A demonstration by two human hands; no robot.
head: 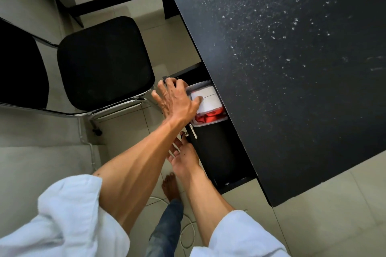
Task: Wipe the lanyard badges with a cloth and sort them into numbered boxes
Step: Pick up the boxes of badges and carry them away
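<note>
A clear plastic box (211,120) sits in an opening under the edge of the black table (292,69). Inside it are white badge cards (208,100) on top of red lanyards (211,116). My left hand (177,99) grips the box from above, with the thumb pressed on the top white card and the fingers curled over the box's far left edge. My right hand (181,152) is lower, its straight fingers touching the edge of a black panel beside a metal handle (193,131). No cloth is in view.
A black padded chair (104,62) with chrome legs stands close to the left of the opening. The black panel (217,152) juts out below the table edge. A white cable (188,233) lies on the tiled floor near my foot (170,186).
</note>
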